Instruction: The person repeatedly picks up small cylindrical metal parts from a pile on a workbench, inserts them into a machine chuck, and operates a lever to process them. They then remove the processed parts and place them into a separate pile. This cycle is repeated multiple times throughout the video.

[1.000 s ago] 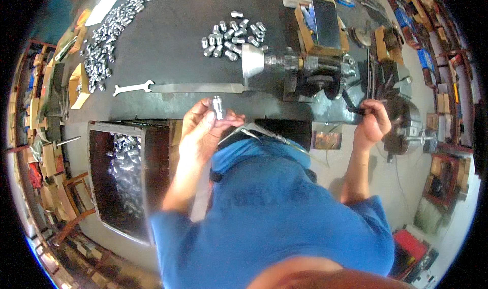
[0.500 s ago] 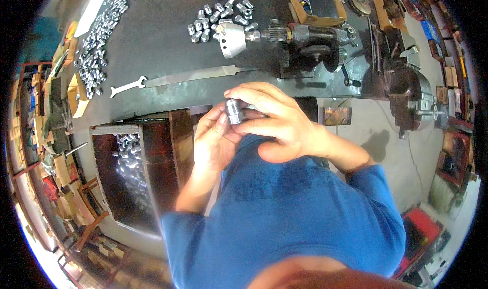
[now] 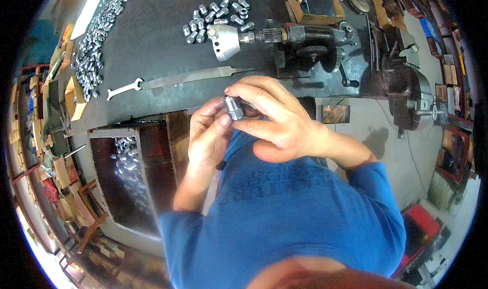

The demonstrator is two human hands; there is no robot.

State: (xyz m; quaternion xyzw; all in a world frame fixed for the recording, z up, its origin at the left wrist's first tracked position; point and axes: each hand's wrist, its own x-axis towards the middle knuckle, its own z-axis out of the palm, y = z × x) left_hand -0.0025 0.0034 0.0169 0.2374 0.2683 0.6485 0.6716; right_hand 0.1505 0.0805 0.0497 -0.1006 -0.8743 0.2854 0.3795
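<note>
In front of my body, just off the bench's near edge, both hands meet around a shiny threaded hex fitting (image 3: 234, 109). My left hand (image 3: 209, 131) pinches it from the left, thumb against its side. My right hand (image 3: 282, 118) closes on it from the right, with the index fingertip at its threaded top and another finger by its hex base. The threads point up and lean slightly left. Beyond the hands stands a hand-cranked machine (image 3: 315, 42) with a silver cone-shaped head (image 3: 226, 43). A cluster of similar fittings (image 3: 209, 18) lies beside that head.
An open-ended wrench (image 3: 125, 88) and a long flat file (image 3: 195, 75) lie on the dark bench (image 3: 157, 40). Many more fittings (image 3: 91, 60) spread along its left side. A drawer (image 3: 114, 135) of metal parts stands open at lower left. A bench vise (image 3: 413, 93) is at the right.
The fitting has tipped a little to the left between my fingers, and both hands have shifted slightly left. The grip stays the same. The whole view has moved a little.
</note>
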